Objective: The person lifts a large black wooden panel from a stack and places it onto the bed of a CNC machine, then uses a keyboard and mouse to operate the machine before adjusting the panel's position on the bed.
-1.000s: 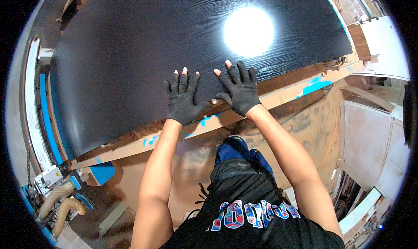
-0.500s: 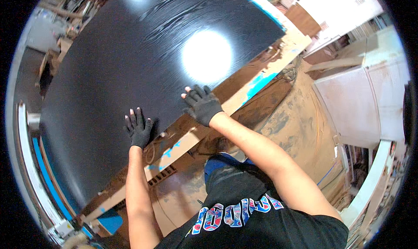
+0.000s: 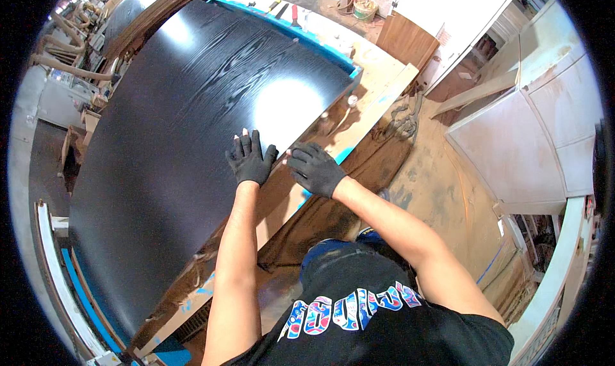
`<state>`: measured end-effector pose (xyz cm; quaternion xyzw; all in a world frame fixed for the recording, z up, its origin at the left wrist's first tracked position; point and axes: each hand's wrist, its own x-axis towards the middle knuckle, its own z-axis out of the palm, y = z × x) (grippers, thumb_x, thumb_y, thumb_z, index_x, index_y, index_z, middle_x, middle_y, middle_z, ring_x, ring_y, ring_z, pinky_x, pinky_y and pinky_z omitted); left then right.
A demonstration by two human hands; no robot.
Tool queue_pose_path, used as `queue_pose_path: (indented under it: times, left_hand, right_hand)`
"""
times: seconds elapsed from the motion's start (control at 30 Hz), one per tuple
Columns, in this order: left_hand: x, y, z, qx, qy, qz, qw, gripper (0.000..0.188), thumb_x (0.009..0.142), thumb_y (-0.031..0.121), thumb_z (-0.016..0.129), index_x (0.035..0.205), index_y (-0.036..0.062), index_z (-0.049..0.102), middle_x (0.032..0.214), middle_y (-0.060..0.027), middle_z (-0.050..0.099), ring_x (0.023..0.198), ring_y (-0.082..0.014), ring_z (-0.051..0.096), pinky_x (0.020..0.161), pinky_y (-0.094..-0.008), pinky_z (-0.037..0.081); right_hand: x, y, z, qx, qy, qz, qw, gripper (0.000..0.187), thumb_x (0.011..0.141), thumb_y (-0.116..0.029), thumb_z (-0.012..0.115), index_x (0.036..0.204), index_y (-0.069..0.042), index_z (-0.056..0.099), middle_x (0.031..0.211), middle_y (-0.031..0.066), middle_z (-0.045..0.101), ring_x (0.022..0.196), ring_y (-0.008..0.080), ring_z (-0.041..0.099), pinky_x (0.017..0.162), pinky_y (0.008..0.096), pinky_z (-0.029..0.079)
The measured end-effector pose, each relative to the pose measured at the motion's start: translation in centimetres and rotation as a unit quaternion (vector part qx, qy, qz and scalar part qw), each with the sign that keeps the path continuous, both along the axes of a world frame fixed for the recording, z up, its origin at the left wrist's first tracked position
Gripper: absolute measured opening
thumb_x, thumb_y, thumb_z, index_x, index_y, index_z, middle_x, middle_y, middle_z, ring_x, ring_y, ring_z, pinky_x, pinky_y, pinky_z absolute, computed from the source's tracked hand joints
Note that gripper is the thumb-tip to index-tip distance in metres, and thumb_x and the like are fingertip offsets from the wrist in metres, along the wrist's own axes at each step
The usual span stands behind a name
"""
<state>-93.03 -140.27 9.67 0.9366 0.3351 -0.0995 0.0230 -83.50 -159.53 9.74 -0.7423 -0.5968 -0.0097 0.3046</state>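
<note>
A large black panel [image 3: 160,148] with a wood-grain sheen lies flat on a worktable. My left hand [image 3: 251,161], in a black glove with some fingertips bare, rests palm down on it near its near edge, fingers spread. Beside it on the right, my right hand [image 3: 315,170], gloved the same way, has its fingers bent and close together at the panel's edge. What the undersides of those fingers touch is hidden.
The light wooden table border [image 3: 378,110] carries blue patches. A blue strip [image 3: 288,30] runs along the panel's far side, with hand tools beyond it. White cabinets [image 3: 512,148] stand at right. A white-and-blue rail [image 3: 64,283] lies at left. Dusty floor [image 3: 442,193] shows between.
My view has shifted, showing more of the far side. My left hand has slid along the panel toward the right hand. My right hand has moved to the edge, its spread fingers now bent.
</note>
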Motion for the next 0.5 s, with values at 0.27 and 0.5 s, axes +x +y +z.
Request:
queue_pose_path:
  times: [0.27,0.5]
  left_hand:
    - [3.5,-2.1,-3.8,0.133,-0.143,0.086,0.977,0.062,0.095,0.05,0.045,0.148,0.0185,0.041,0.156,-0.0104,0.033,0.144,-0.0315,0.03,0.115,-0.0579,0.016]
    - [6.2,-3.2,-1.8,0.171,-0.25,0.058,0.951,0.045,0.089,0.029,0.052,0.132,0.0173,0.057,0.142,-0.0087,0.052,0.135,-0.029,0.042,0.113,-0.048,0.027]
  right_hand:
    - [12.4,-14.6,-1.7,-0.012,0.116,-0.03,0.993,0.025,0.087,-0.017,0.062,0.109,-0.009,0.067,0.116,0.0144,0.065,0.115,0.0329,0.057,0.101,0.0455,0.044]
    - [21.2,-17.9,-1.9,0.015,0.259,-0.085,0.962,0.025,0.088,-0.008,0.059,0.112,-0.005,0.069,0.111,0.0184,0.068,0.107,0.0344,0.063,0.096,0.0421,0.048]
